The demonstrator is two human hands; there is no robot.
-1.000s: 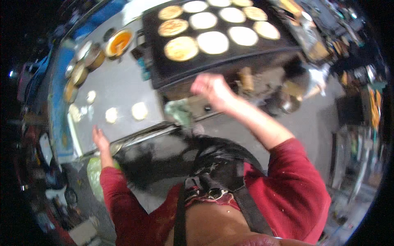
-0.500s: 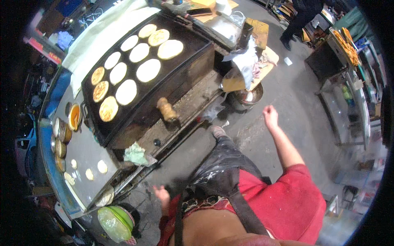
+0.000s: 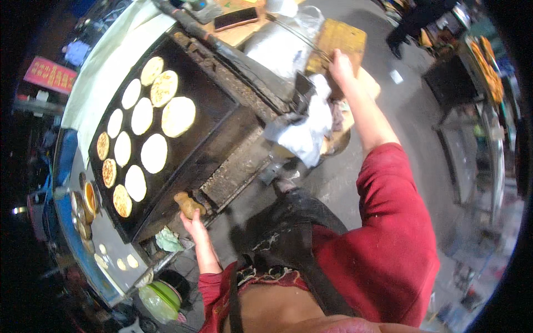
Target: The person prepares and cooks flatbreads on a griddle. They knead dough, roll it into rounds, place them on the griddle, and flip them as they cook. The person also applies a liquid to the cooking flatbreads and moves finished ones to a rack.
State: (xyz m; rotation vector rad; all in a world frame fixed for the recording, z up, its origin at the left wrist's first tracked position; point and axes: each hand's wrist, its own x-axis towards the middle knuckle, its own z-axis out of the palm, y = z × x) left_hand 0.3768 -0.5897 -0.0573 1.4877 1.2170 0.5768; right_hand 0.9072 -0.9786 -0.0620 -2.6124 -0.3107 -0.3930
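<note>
My right hand point(image 3: 342, 69) is closed on the end of a thin metal rod point(image 3: 300, 36), beside a yellowish wooden block point(image 3: 345, 38). The rod slants away to the far left over a shiny metal surface point(image 3: 276, 50). My left hand point(image 3: 192, 226) grips a knobbly brown wooden piece point(image 3: 189, 204) at the griddle's front; some of its fingers are hidden. On the dark griddle point(image 3: 208, 89) lie several round flatbreads point(image 3: 154, 154), some pale, others browned, such as the one at the near left point(image 3: 122, 201).
A pale green cloth point(image 3: 168, 240) lies on the ledge near my left arm. Dough pieces point(image 3: 132, 261) and bowls point(image 3: 90, 197) stand on the left side table. White plastic wrapping point(image 3: 302, 136) hangs at the griddle's right corner. A person in dark clothes point(image 3: 422, 22) stands far right.
My right hand has reached forward and taken hold of the rod. My left hand has moved forward onto the brown wooden piece. The view has shifted, bringing the griddle further left.
</note>
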